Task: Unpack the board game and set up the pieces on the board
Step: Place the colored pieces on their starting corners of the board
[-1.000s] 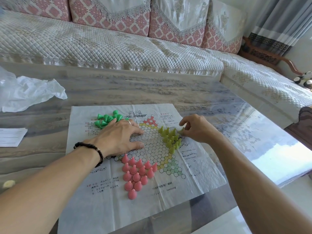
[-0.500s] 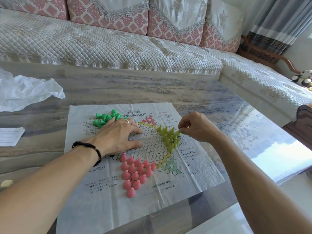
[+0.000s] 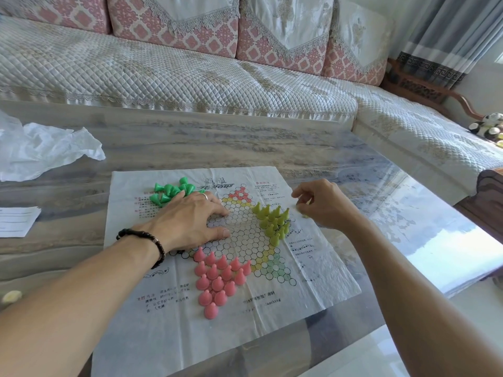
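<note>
Right hand (image 3: 324, 205) lifted off yellow pieces (image 3: 273, 223), curled, grasp unclear, left hand (image 3: 190, 217) flat, hiding board (image 3: 245, 268) cells

From my remote seat I could read almost nothing. The paper board (image 3: 321, 289) carried red and black printed characters around its star grid, all too blurred to make out; only a Latin fragment ending "…iaochang" stood on its near edge, well below my left hand (image 3: 187, 219). The white slip (image 3: 16, 221) far left showed only faint lines.
</note>
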Available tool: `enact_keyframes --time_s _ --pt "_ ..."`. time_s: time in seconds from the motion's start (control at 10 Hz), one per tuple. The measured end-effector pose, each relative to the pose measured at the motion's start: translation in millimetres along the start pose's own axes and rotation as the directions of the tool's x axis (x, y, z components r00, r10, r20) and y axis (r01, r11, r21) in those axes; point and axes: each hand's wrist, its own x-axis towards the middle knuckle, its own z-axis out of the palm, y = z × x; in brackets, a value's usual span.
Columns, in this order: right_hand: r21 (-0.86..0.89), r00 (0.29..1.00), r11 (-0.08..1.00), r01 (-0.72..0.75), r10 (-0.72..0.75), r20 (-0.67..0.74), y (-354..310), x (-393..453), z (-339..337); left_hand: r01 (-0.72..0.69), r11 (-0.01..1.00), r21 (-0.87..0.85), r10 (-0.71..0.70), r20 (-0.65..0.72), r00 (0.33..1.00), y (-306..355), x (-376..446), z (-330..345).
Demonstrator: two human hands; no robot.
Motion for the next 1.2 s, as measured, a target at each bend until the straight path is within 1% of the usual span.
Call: enact_keyframes --time_s 0.1,0.2,0.3,0.4,0.5,0.6,0.7,0.8,0.9,1.0,1.2 --pt "-0.027 0.989 0.997 -0.068 0.063 -0.136 11.7 -0.3 -6.3 -0.002 1.0 -0.002 0.002 -0.002 1.0 -0.4 -0.2 0.3" --pt "-0.06 0.98 0.99 -0.124 0.113 -0.165 21.2 -3.8 -9.2 -0.003 1.0 -0.008 0.003 -0.003 1.0 -0.9 -0.4 0.7" --pt "-0.07 0.987 0.989 -0.128 0.12 -0.108 24.3 -8.7 -7.4 -0.002 1.0 -0.007 0.002 0.0 1.0 -0.7 -0.7 0.7" --pt "-0.117 0.996 0.989 -0.094 0.094 -0.006 24.3 -11.1 0.2 -0.002 1.0 -0.008 0.002 -0.001 1.0 -0.7 -0.7 0.7" --pt "-0.216 0.999 0.976 -0.034 0.039 0.019 26.7 -12.0 7.6 0.001 1.0 -0.012 -0.001 0.001 1.0 -0.3 -0.4 0.5" --pt "-0.259 1.0 0.966 -0.009 0.014 0.019 28.2 -11.0 8.0 0.001 1.0 -0.012 -0.001 0.001 1.0 -0.5 -0.5 0.5" --pt "-0.288 1.0 0.958 -0.014 0.021 0.021 29.0 -12.0 8.2 0.001 1.0 -0.016 -0.001 -0.001 1.0 -0.4 -0.7 0.9" --pt "-0.214 0.999 0.977 -0.017 0.006 -0.053 28.6 -14.6 9.7 0.0 1.0 -0.009 0.0 0.0 1.0 -0.4 -0.7 0.7" --pt "-0.055 0.994 0.998 -0.019 0.013 -0.111 23.1 -15.6 9.3 -0.007 1.0 -0.004 0.007 -0.004 1.0 -0.6 -0.2 1.2" --pt "0.052 0.994 0.998 -0.03 0.035 -0.101 16.0 -16.8 7.8 -0.007 1.0 -0.004 0.007 -0.008 1.0 -1.4 0.2 1.5" --pt "0.154 0.993 0.987 -0.033 0.05 -0.104 8.8 -21.1 9.2 -0.007 1.0 0.006 0.007 -0.005 1.0 -0.9 -0.1 2.1"
